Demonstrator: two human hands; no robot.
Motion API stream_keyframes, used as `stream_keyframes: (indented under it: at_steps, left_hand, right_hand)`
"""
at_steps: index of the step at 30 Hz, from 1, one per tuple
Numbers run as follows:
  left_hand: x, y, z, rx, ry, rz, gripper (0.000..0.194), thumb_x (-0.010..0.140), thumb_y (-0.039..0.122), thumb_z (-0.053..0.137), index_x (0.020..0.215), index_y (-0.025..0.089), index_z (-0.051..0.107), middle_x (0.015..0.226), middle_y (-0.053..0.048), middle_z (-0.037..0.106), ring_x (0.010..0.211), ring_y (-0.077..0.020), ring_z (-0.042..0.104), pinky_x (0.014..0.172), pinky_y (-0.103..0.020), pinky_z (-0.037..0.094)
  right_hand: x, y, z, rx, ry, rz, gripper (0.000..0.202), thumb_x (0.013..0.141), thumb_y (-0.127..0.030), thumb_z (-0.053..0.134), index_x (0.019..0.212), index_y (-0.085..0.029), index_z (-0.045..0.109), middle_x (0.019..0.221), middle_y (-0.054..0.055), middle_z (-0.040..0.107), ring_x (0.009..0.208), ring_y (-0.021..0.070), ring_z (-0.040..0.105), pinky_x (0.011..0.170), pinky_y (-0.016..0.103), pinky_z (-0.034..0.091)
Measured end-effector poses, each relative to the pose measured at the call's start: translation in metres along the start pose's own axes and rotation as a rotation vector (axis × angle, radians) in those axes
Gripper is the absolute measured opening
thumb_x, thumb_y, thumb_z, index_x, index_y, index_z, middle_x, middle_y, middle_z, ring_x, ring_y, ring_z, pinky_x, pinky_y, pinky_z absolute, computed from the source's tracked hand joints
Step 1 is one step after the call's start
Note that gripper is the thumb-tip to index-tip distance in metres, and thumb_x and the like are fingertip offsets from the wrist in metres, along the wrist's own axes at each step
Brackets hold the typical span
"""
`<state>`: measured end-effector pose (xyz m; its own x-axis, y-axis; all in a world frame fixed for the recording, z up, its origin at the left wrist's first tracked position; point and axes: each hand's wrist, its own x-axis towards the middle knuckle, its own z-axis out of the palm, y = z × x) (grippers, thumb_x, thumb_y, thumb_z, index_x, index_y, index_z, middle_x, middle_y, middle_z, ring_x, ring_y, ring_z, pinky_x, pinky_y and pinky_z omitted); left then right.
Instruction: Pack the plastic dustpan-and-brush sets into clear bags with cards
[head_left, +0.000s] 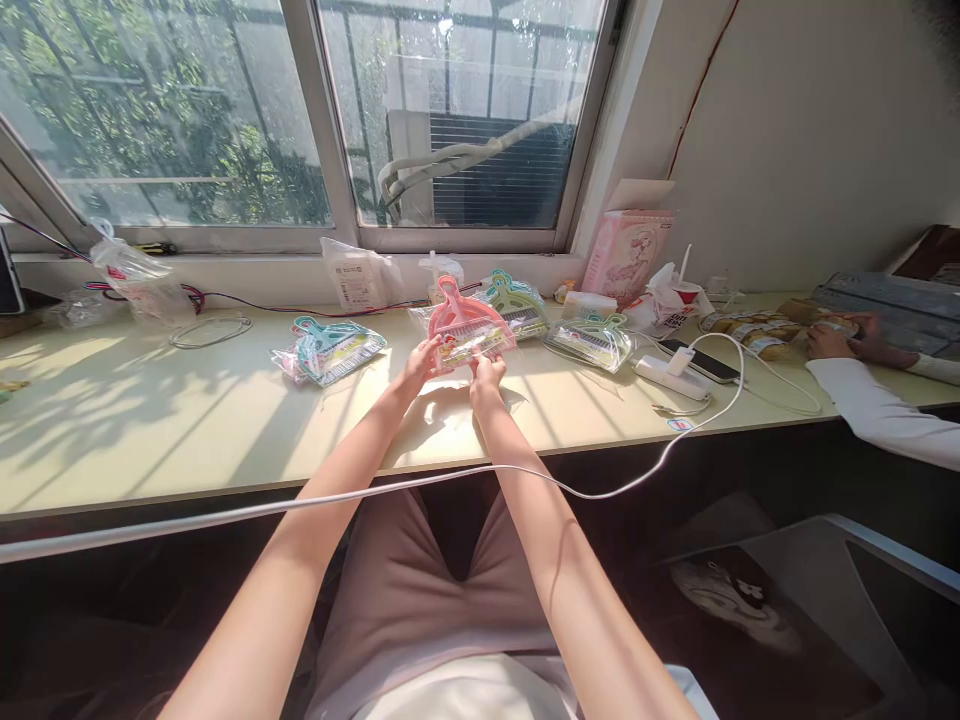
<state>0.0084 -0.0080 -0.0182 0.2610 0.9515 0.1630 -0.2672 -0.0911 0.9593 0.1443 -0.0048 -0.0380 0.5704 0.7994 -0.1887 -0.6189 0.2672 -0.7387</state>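
A pink mini dustpan-and-brush set (466, 325) in clear wrapping is held upright above the table between my two hands. My left hand (421, 366) is closed on its lower left edge. At its lower right edge my right hand (487, 373) grips with thumb and fingers. Right behind it lies a green and teal set (517, 308) of the same kind, partly covered by the pink one. Another teal set (337, 350) lies to the left, with something pink beside it. To the right rests a green set (589, 343), also in clear plastic.
A white cable (540, 474) crosses in front of my forearms to a power strip (671, 380) beside a phone (701, 362). Behind stand a pink box (634, 250) and a white packet (360, 280). At far right, a co-worker's hands (836, 335) hold something yellowish.
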Motion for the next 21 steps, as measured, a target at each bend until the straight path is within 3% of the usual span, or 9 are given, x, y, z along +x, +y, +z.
stream_keyframes:
  at_steps: [5, 8, 12, 17, 21]
  left_hand:
    - [-0.008, -0.004, 0.006, -0.001, -0.049, -0.043, 0.059, 0.094, 0.038, 0.089, 0.146, 0.021, 0.068, 0.159, -0.019, 0.071, 0.139, -0.0434, 0.075, 0.121, -0.068, 0.06]
    - [-0.013, -0.007, 0.009, -0.02, -0.074, -0.034, 0.06, 0.09, 0.037, 0.093, 0.141, 0.019, 0.068, 0.15, -0.019, 0.077, 0.128, -0.0409, 0.081, 0.115, -0.063, 0.064]
    - [-0.017, -0.005, 0.011, -0.041, -0.021, 0.03, 0.062, 0.088, 0.034, 0.095, 0.14, 0.017, 0.067, 0.138, -0.019, 0.082, 0.12, -0.0406, 0.084, 0.107, -0.061, 0.068]
    - [-0.022, 0.001, 0.016, -0.008, 0.053, 0.044, 0.066, 0.085, 0.032, 0.095, 0.143, 0.019, 0.067, 0.133, -0.016, 0.084, 0.125, -0.0424, 0.081, 0.105, -0.06, 0.07]
    - [-0.022, 0.0, 0.016, -0.008, 0.016, 0.02, 0.069, 0.082, 0.036, 0.098, 0.142, 0.019, 0.068, 0.129, -0.017, 0.083, 0.129, -0.0458, 0.079, 0.107, -0.063, 0.068]
  right_hand:
    - [-0.021, -0.014, 0.001, -0.038, -0.032, 0.007, 0.036, 0.086, -0.01, 0.076, 0.118, -0.026, 0.071, 0.119, 0.005, 0.085, 0.112, 0.019, 0.083, 0.106, 0.037, 0.071]
    - [-0.024, -0.017, 0.0, -0.104, -0.038, -0.021, 0.035, 0.089, -0.014, 0.073, 0.122, -0.025, 0.072, 0.12, 0.007, 0.086, 0.114, 0.0206, 0.083, 0.106, 0.04, 0.071]
    - [-0.027, -0.018, 0.0, -0.166, -0.118, -0.035, 0.04, 0.089, -0.016, 0.069, 0.127, -0.023, 0.072, 0.118, 0.007, 0.086, 0.115, 0.021, 0.083, 0.107, 0.041, 0.069]
    - [-0.028, -0.016, 0.0, -0.157, -0.135, -0.027, 0.032, 0.091, -0.015, 0.067, 0.122, -0.021, 0.075, 0.116, 0.007, 0.084, 0.119, 0.0221, 0.081, 0.113, 0.042, 0.067]
    - [-0.027, -0.013, -0.004, -0.155, -0.131, -0.01, 0.02, 0.096, -0.022, 0.068, 0.115, -0.023, 0.075, 0.11, 0.006, 0.084, 0.117, 0.0233, 0.082, 0.112, 0.043, 0.067]
